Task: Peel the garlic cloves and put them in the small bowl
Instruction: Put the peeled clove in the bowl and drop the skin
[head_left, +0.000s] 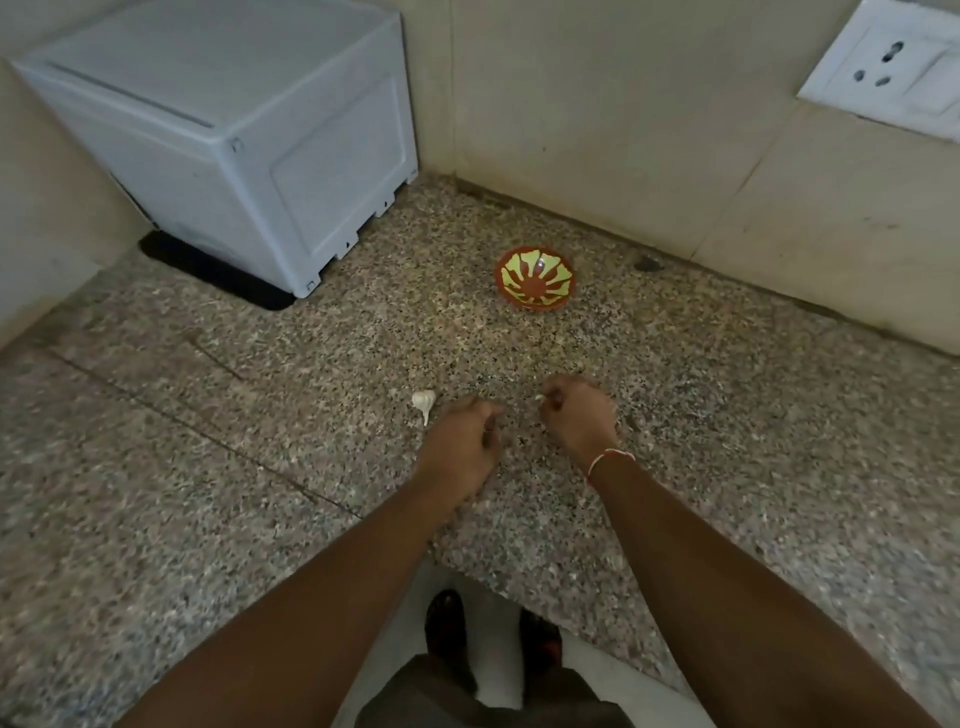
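Fingers of the right hand (574, 415) pinch a small white garlic piece (540, 399); left hand (462, 441) curled, contents hidden; white garlic bulb (424, 401) on speckled granite desk (260, 415); orange-and-yellow small bowl (535, 278) beyond.

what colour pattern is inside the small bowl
Orange-red with yellow-green sunburst rays; the small bowl shows in the head view.

Speckled granite countertop (260, 415), corner spot against tiled walls. White box appliance (234, 140) sits far left on black mat (208, 270). Small red-yellow bowl (535, 278) far, right of centre. Garlic bulb (424, 401) near centre, well apart from bowl.
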